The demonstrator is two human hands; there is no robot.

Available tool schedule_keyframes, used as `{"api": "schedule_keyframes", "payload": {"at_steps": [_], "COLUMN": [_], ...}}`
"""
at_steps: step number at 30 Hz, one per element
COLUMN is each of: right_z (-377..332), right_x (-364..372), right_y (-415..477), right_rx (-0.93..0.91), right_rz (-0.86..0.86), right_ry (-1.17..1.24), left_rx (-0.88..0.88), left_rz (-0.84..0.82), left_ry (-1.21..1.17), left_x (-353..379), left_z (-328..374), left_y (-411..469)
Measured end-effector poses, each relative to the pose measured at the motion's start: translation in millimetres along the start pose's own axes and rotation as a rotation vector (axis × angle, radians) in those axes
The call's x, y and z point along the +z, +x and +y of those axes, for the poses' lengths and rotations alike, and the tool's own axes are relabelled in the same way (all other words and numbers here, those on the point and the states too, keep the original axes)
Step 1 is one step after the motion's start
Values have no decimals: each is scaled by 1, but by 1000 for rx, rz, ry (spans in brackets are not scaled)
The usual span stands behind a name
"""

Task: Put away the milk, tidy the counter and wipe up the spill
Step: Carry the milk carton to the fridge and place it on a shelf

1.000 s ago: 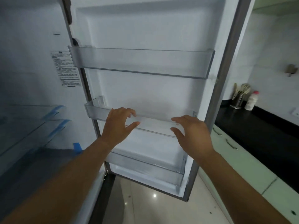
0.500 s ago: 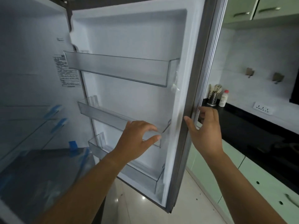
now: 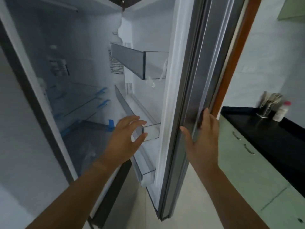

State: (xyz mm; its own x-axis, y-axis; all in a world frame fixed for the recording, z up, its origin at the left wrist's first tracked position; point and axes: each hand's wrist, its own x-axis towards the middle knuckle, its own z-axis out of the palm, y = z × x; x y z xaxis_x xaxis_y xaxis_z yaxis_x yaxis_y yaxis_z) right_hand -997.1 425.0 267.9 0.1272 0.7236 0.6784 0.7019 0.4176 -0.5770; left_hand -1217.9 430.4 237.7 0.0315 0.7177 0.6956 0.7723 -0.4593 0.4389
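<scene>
The fridge door (image 3: 186, 80) stands partly open, edge-on to me. My right hand (image 3: 203, 139) grips its outer edge, fingers wrapped round the far side and thumb on the seal side. My left hand (image 3: 125, 138) hovers open in a C shape in front of the empty middle door bin (image 3: 151, 131) and holds nothing. The upper door bin (image 3: 132, 63) and lower door bin (image 3: 146, 174) are also empty. No milk and no spill are in view.
Inside the fridge are bare glass shelves (image 3: 79, 104) with blue tape. To the right runs a black counter (image 3: 264, 129) over pale green cabinets (image 3: 244, 162), with a steel utensil holder (image 3: 267, 106) and a white pink-capped bottle (image 3: 282, 111) at its far end.
The door has swung further toward the fridge body. My right hand went from the middle bin to the door's outer edge. My left hand stayed open near the middle bin.
</scene>
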Motion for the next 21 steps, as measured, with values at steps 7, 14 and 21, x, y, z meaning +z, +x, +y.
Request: {"api": "schedule_keyframes", "payload": {"at_steps": [7, 14, 21], "right_z": [-39, -100, -149], "right_x": [33, 85, 125], "right_y": [-39, -73, -100], "right_rx": [-147, -187, -95], "right_rz": [1, 1, 111], "right_ry": [160, 252, 216], "left_rx": [-165, -211, -59], "left_rz": [95, 297, 267], "left_ry": [237, 360, 379], "left_x": [-92, -180, -222], "left_z": [-7, -56, -130], "left_y": [-46, -69, -59]}}
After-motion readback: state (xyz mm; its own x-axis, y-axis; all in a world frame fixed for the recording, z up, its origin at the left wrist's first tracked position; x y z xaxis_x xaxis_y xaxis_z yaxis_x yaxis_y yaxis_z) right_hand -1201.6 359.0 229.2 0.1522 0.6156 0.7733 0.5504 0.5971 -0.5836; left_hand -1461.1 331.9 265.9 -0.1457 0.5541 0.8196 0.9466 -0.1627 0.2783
